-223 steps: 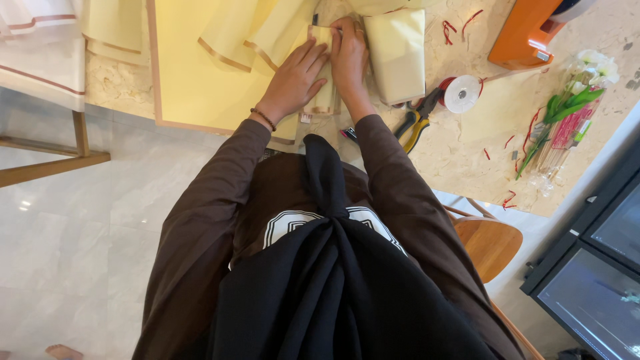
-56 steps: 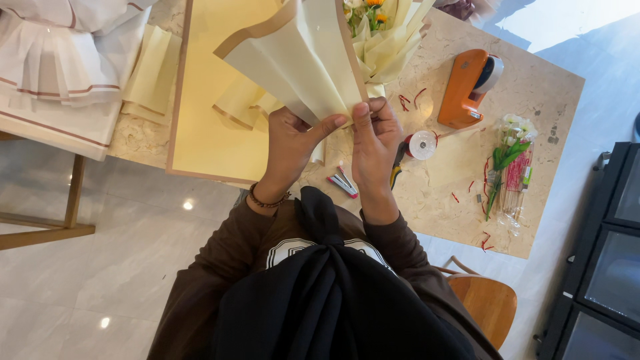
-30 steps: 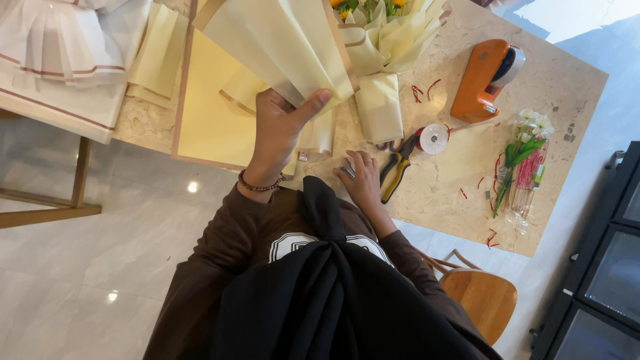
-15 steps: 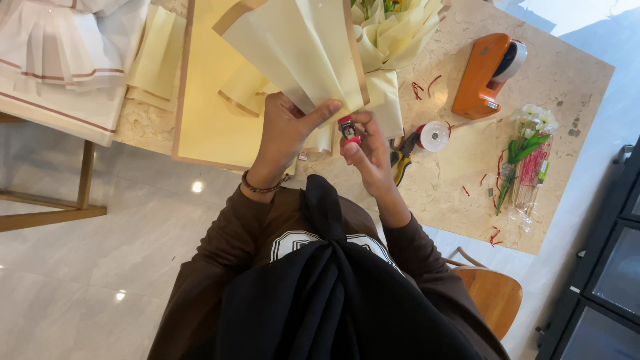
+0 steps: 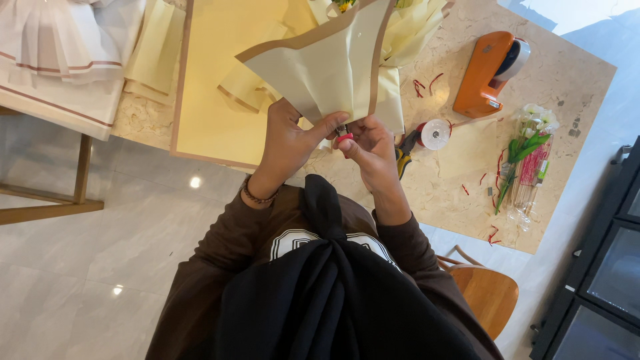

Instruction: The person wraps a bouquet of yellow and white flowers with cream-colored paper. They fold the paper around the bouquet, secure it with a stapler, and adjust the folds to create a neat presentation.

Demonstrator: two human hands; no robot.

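Observation:
My left hand (image 5: 288, 137) pinches the narrow bottom of a pleated, fan-shaped sheet of pale yellow wrapping paper (image 5: 327, 67) with a tan border, held up above the table. My right hand (image 5: 368, 148) grips a small red stapler (image 5: 345, 137) and presses it against the gathered paper right beside my left thumb. Behind the fan lies a wrapped flower bouquet (image 5: 393, 47) in the same yellow paper, mostly hidden.
On the beige stone table (image 5: 467, 153) lie flat yellow paper sheets (image 5: 213, 100), an orange tape dispenser (image 5: 485, 73), a white ribbon spool (image 5: 435, 134), yellow-handled pliers (image 5: 402, 159), a small sleeved flower bunch (image 5: 523, 157) and red scraps. White pleated paper (image 5: 53, 47) sits far left. A wooden stool (image 5: 490, 293) stands at right.
My right hand picked the red stapler up off the table and brought it to the pinched end of the fan. The fan has tilted to the right.

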